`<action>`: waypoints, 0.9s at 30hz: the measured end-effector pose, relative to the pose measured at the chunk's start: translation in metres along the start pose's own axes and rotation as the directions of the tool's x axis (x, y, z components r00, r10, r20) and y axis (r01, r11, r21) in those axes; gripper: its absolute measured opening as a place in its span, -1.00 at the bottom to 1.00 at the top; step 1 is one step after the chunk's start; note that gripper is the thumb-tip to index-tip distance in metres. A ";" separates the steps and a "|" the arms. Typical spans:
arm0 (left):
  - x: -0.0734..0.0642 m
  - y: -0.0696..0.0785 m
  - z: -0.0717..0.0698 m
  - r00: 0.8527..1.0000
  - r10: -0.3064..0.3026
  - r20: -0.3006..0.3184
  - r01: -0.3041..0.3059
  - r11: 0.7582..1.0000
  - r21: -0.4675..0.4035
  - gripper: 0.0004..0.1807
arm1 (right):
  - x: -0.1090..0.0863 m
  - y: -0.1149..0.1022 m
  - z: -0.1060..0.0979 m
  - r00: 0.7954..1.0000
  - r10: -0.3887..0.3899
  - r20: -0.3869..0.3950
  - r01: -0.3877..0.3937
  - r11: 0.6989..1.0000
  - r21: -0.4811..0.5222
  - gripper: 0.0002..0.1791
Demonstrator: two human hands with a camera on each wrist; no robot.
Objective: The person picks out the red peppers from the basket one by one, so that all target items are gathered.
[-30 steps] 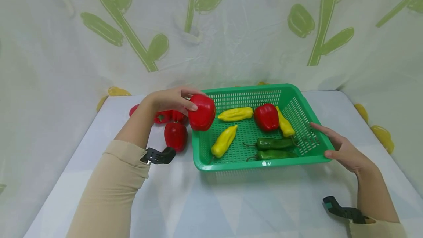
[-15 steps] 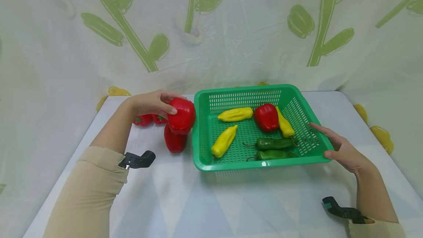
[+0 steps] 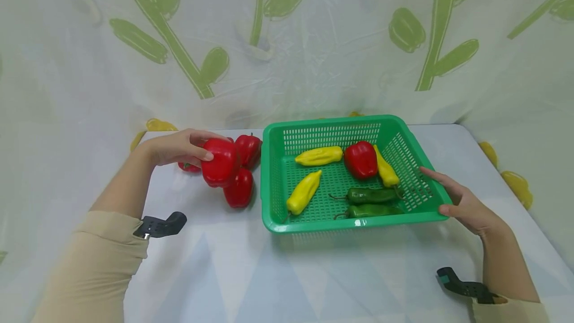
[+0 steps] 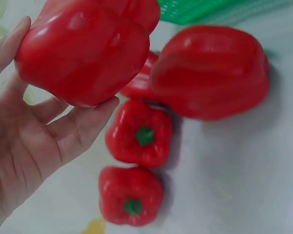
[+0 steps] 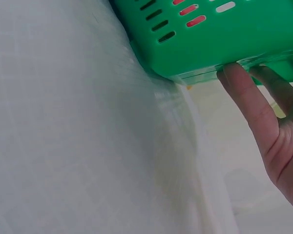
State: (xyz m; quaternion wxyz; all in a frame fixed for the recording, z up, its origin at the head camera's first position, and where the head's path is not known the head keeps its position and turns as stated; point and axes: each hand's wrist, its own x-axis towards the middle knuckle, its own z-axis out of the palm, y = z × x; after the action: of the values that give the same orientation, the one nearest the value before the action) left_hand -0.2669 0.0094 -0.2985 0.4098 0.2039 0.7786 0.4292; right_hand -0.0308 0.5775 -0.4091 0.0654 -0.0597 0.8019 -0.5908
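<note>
My left hand [image 3: 179, 148] holds a red bell pepper [image 3: 219, 162] between thumb and fingers, raised left of the green basket [image 3: 354, 224]. Under and behind it, more red bell peppers [image 3: 239, 189] rest on the table; the left wrist view shows two with green stems [image 4: 139, 134] and a larger one [image 4: 215, 73]. At the basket's right end, my right hand [image 3: 473, 209] touches the rim with extended fingers and thumb. In the basket lie one red bell pepper [image 3: 360, 160], several yellow peppers [image 3: 304, 192] and two long green peppers [image 3: 372, 195].
A white table with a pale triangle pattern [image 3: 251, 268] extends in front of the basket. Behind it hangs a pale curtain [image 3: 332, 54] printed with green leaves, close to the table's back edge. Black wrist mounts [image 3: 161, 226] stick out from both wrists.
My left hand has moved left with the red bell pepper, from over the basket's left rim to above the peppers on the table. Right hand and basket have stayed in place.
</note>
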 end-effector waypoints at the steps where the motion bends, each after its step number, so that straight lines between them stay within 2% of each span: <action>1: -0.003 -0.002 -0.001 1.000 -0.003 -0.007 0.003 1.000 -0.002 -0.32 | 0.000 0.000 0.000 1.000 0.002 0.000 -0.002 1.000 -0.001 -0.24; 9: -0.019 -0.018 -0.006 0.999 0.017 -0.045 -0.018 0.999 -0.033 -0.31 | -0.002 0.001 -0.001 1.000 0.018 -0.004 -0.018 1.000 -0.012 -0.24; 16: -0.030 -0.040 -0.009 0.997 -0.041 -0.069 0.039 0.999 -0.034 -0.28 | -0.001 0.000 -0.001 1.000 0.017 0.000 -0.017 1.000 -0.015 -0.24; 18: -0.032 -0.047 -0.008 0.996 -0.051 -0.078 0.049 0.998 -0.031 -0.28 | -0.001 0.000 -0.001 1.000 0.013 0.001 -0.012 1.000 -0.011 -0.24; 27: -0.030 -0.080 0.001 0.989 -0.011 -0.148 0.005 0.999 -0.040 -0.32 | -0.001 0.000 0.000 1.000 0.004 0.002 -0.004 1.000 0.003 -0.24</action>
State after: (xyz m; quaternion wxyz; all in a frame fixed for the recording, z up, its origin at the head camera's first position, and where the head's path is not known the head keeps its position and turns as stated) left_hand -0.2460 -0.0535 -0.3518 0.3564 0.1598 0.7991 0.4569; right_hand -0.0302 0.5772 -0.4089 0.0675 -0.0583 0.8012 -0.5917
